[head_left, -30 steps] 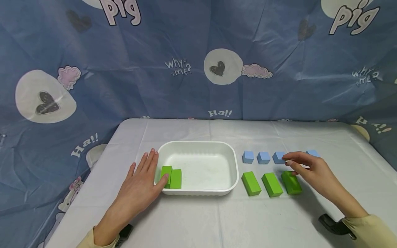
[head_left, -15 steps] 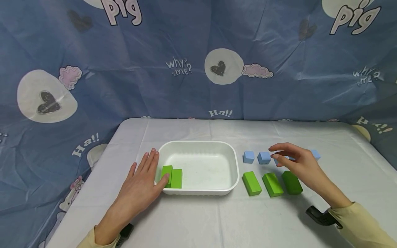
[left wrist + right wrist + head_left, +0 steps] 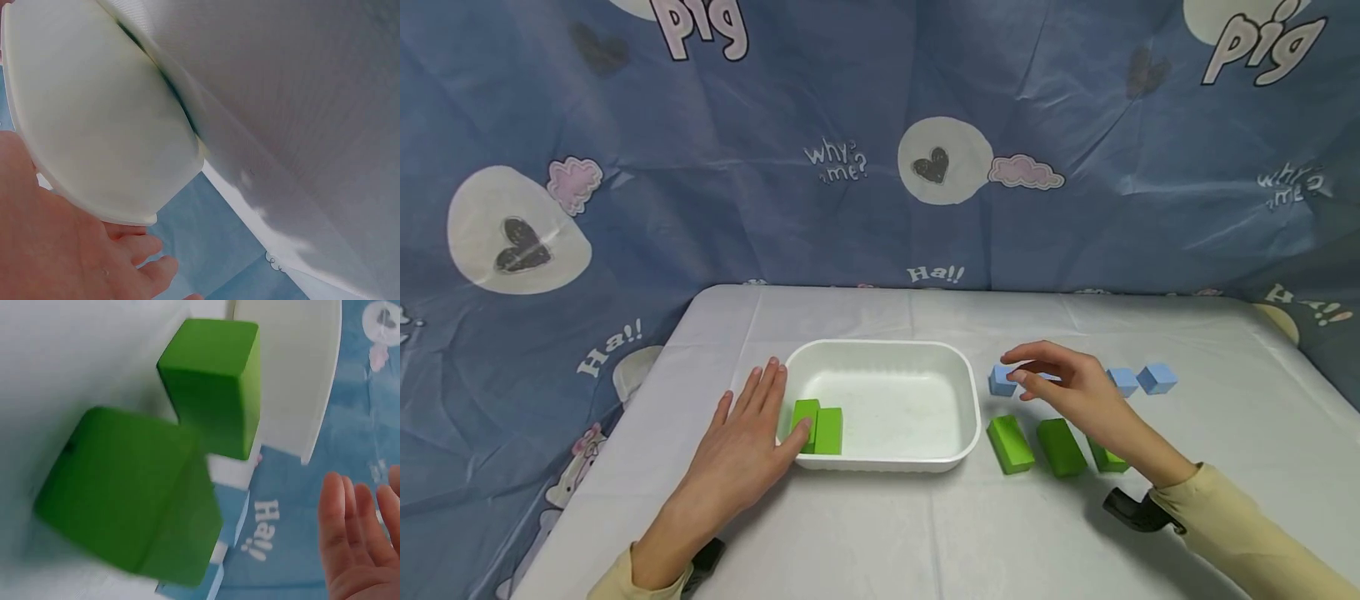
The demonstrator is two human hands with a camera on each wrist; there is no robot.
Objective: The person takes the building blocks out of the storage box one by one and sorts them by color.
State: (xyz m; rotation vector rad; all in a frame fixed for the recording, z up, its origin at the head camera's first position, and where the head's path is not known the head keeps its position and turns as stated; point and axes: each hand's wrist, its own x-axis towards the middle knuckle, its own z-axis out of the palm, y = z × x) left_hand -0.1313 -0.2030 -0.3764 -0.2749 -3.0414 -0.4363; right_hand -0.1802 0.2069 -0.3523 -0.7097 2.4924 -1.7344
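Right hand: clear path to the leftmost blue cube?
Probably yes. The right hand hovers just beside the blue cube, fingers empty and spread; nothing lies between them.

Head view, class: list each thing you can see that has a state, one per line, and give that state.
Tray: upright, holds two green blocks.
Green blocks in tray: side by side at its left end.
Green blocks on table: three, lying in a row.
Blue cubes: in a row, some hidden by the right hand.
Left hand: flat, resting against tray.
Right hand: over the blue cubes; grip unclear.
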